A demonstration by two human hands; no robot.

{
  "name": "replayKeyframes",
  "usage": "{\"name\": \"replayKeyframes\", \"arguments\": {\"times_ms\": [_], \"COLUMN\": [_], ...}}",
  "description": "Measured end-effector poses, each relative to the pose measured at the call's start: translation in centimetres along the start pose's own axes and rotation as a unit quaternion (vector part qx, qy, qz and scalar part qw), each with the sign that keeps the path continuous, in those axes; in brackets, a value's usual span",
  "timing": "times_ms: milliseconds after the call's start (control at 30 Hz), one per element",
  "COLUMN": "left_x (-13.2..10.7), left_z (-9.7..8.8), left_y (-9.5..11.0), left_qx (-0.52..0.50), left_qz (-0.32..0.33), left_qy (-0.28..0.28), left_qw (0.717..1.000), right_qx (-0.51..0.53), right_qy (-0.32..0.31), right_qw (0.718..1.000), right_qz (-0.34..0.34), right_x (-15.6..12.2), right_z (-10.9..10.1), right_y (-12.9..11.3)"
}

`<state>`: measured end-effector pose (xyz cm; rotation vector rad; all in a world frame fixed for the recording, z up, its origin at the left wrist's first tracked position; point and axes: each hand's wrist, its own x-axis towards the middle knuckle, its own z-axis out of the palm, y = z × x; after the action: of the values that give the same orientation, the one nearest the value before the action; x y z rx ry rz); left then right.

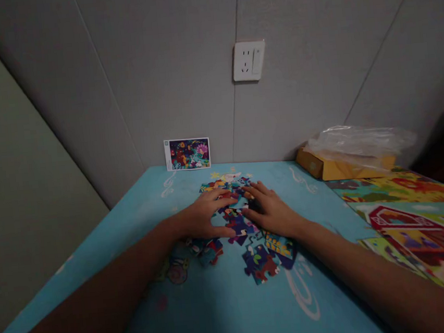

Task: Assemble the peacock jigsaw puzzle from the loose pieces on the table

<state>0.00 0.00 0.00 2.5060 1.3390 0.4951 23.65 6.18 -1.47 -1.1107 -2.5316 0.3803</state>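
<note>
Several colourful jigsaw pieces [260, 262] lie in a loose heap on the light blue tabletop [228, 312]. My left hand [205, 215] rests flat on the left of the heap, fingers stretched forward and thumb touching a piece. On the right side of the heap my right hand [269, 209] lies with its fingers spread over the pieces. Neither hand has lifted a piece. A small reference picture card [187, 153] of the puzzle leans against the wall behind the heap.
A yellow box [343, 168] under a clear plastic bag [361, 140] sits at the back right. A bright patterned sheet [419, 221] covers the table's right side. A white wall socket [249, 60] is above the table. The table's left edge drops off near a grey wall.
</note>
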Motion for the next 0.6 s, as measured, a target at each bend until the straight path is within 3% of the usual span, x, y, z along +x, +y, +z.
{"name": "replayKeyframes", "arguments": {"times_ms": [167, 400, 533, 600], "left_x": [0.2, 0.5, 0.5, 0.5], "left_z": [0.5, 0.4, 0.0, -0.1], "left_y": [1.1, 1.4, 1.3, 1.2], "left_qx": [0.023, 0.013, 0.017, 0.026], "left_qz": [0.007, 0.063, 0.052, 0.042], "left_qy": [0.022, 0.056, 0.065, 0.069], "left_qw": [0.999, 0.996, 0.996, 0.996], "right_qx": [0.020, 0.076, 0.109, 0.105], "right_qy": [0.048, 0.091, 0.109, 0.089], "right_qw": [0.999, 0.993, 0.987, 0.986], "right_qz": [0.015, 0.006, -0.050, -0.091], "right_x": [0.4, 0.3, -0.2, -0.4], "right_z": [0.5, -0.6, -1.4, -1.5], "right_y": [-0.3, 0.6, 0.4, 0.2]}}
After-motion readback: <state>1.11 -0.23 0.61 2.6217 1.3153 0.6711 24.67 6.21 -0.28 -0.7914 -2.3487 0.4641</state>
